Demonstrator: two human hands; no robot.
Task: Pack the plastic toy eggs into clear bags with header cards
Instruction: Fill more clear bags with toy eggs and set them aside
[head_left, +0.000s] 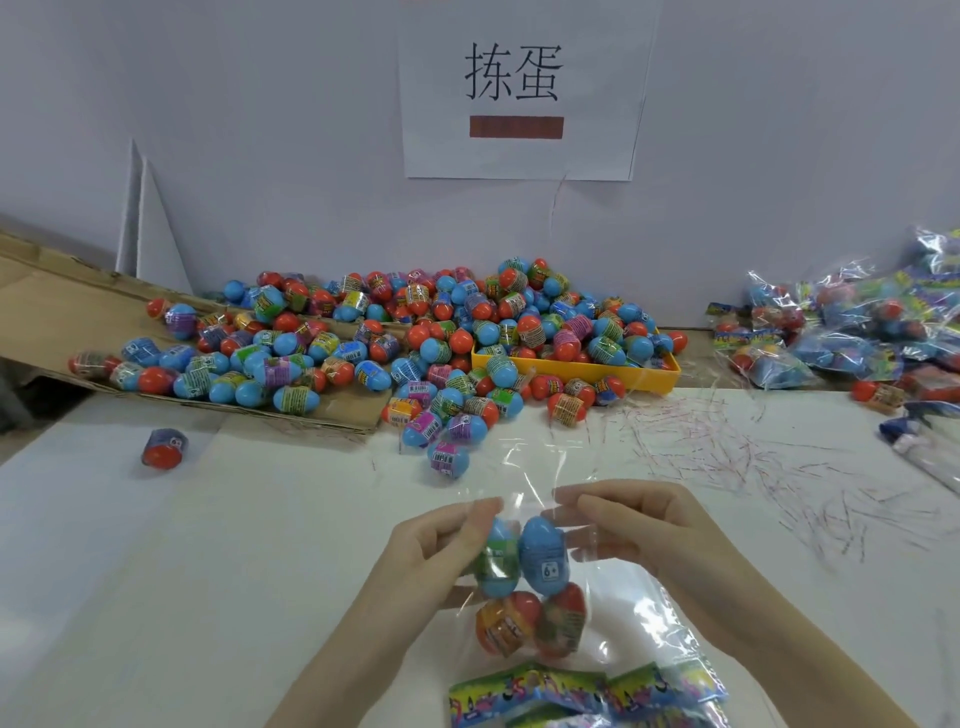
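A white work table (218, 561) runs up to a pale grey wall, where a white paper sign (519, 88) with two black Chinese characters and a brown-red bar is taped. Against the wall lies a big heap of blue-and-red plastic toy eggs (415, 338) with printed bands, spilling over a flattened brown cardboard sheet (57, 312) on the left and filling a shallow yellow plastic tray (654, 375) in the middle. One egg with its red end forward (165, 449) sits alone on the table, well apart from the pile. Thin red-and-white plastic strips (727, 447) litter the cloth to the right, and at the far right a mound of already filled clear bags (852, 327) is stacked.

Near the front edge, the person's left hand (441, 551) and right hand (639, 525) each pinch a side of a clear plastic bag (540, 478) at its mouth, fingers curled on the film. Inside it sit four eggs (540, 556), two blue ends above two red ones. Just below lie colourful printed header cards (571, 696) on empty bags.
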